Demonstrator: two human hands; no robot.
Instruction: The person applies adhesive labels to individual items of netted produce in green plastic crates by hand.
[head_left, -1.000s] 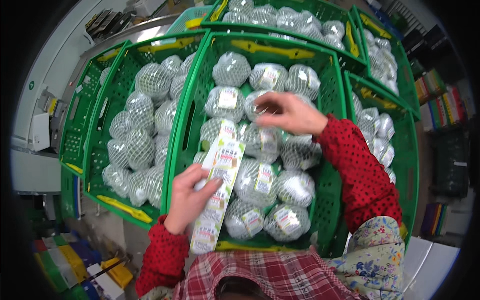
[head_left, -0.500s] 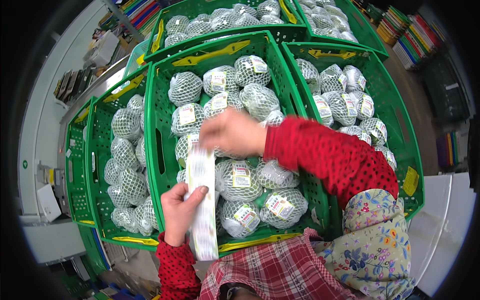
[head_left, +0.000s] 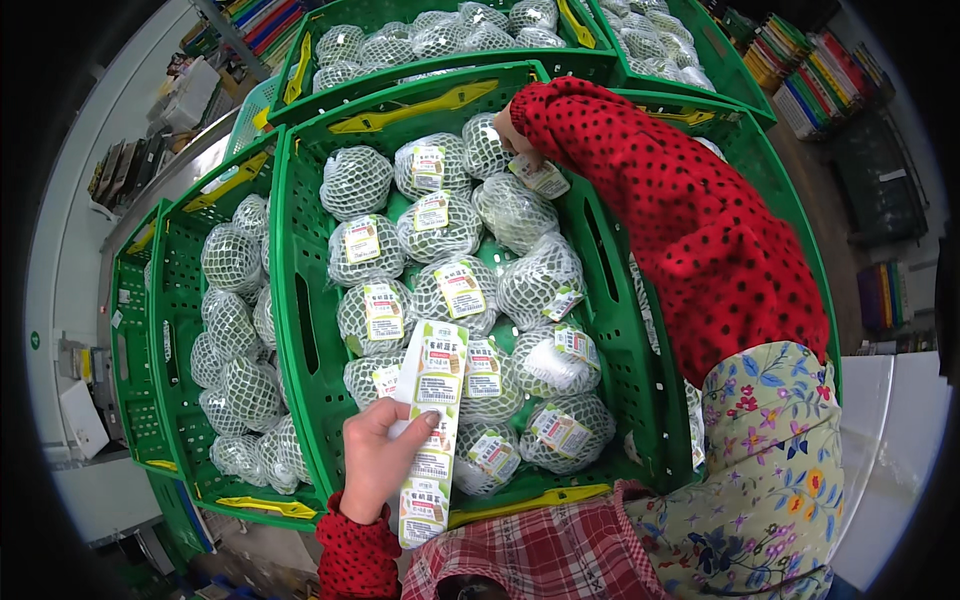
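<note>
My left hand [head_left: 383,452] grips a strip of labels [head_left: 432,385], thumb on top. The strip is white with green and red print and hangs over the near part of the middle green crate [head_left: 312,420]. At that crate's far right corner, my right hand [head_left: 518,138] is closed, pinching a single label [head_left: 541,179]; its sleeve partly hides it. The label is at the upper edge of a net-wrapped round vegetable [head_left: 514,215] without a visible label. Another bare-netted one [head_left: 356,184] sits at the far left. Most others, like this vegetable [head_left: 455,290], carry labels.
More green crates of netted vegetables surround the middle one: a left crate [head_left: 180,385], a far crate [head_left: 590,62] and a right crate [head_left: 815,300] largely covered by my right arm. Yellow handles [head_left: 415,108] line the crate rims. Stacked coloured trays [head_left: 830,85] stand at the far right.
My right hand has moved from the strip's upper end to the crate's far right corner with a label. My left hand has shifted slightly right and down, and the strip's printed side now shows.
</note>
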